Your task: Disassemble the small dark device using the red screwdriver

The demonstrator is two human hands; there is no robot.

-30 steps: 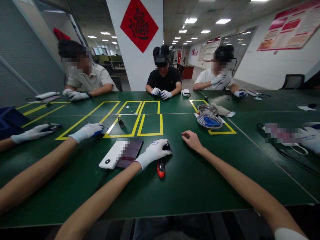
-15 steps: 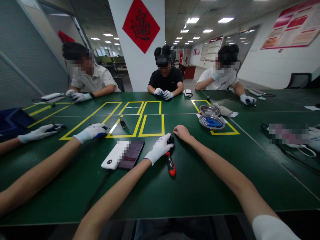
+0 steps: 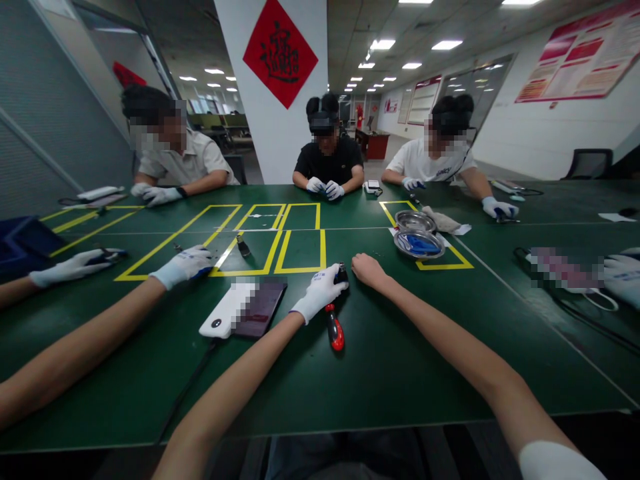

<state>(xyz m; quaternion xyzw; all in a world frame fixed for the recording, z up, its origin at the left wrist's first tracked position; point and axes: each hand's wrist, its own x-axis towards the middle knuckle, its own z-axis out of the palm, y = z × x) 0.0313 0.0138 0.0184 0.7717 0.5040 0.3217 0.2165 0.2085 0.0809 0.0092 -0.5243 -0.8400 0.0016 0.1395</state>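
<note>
Black fitting (image 3: 342, 273), pinched by the fingers of the gloved left hand (image 3: 320, 291) above the tabletop (image 3: 410, 387), could slip if that grip loosens and hit the red-and-black handle (image 3: 335, 331) nearby, though whether the right hand's curled fingers (image 3: 359, 265) hold anything I cannot tell.

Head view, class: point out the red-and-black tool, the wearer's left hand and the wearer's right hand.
Red-and-black tool (image 3: 336, 331), head view: handle.
Wearer's left hand (image 3: 320, 291), head view: back of glove.
Wearer's right hand (image 3: 369, 272), head view: bare back.
</note>
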